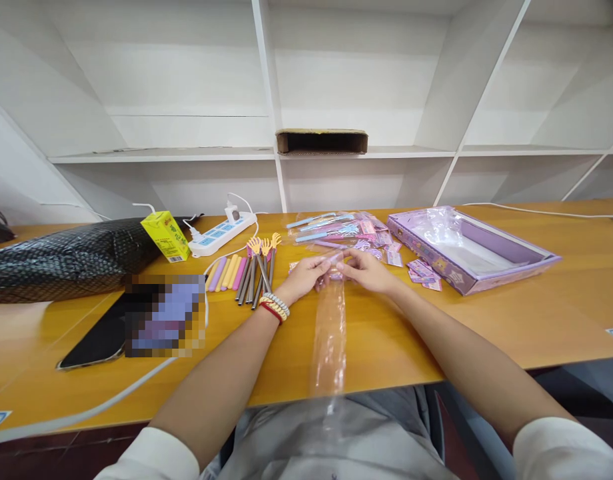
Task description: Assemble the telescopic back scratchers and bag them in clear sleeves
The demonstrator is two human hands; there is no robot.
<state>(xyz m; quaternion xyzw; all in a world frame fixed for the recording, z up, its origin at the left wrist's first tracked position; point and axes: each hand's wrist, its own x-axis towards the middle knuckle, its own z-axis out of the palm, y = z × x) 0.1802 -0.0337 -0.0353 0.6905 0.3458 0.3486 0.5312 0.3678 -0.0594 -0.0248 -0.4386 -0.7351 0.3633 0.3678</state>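
A long clear plastic sleeve (329,340) is stretching from between the two hands back towards the person, lying over the wooden table (396,340) and running past its near edge onto the lap. Its far end is sitting at the fingertips, where the left hand (306,277) is pinching it from the left, thumb and fingers closed on the film. The right hand (366,269) is pinching the same end from the right, its fingers curling inward. The two hands are almost meeting; whether their fingertips are touching is too small to tell.

Just beyond the hands, filled clear packets (326,230) are lying in a loose pile. To the left, metal rods with yellow claw ends (259,267) are resting beside coloured tubes (226,273), with a power strip (224,233) behind them. To the right, small printed cards (424,273) are lying beside an open purple box (506,247).
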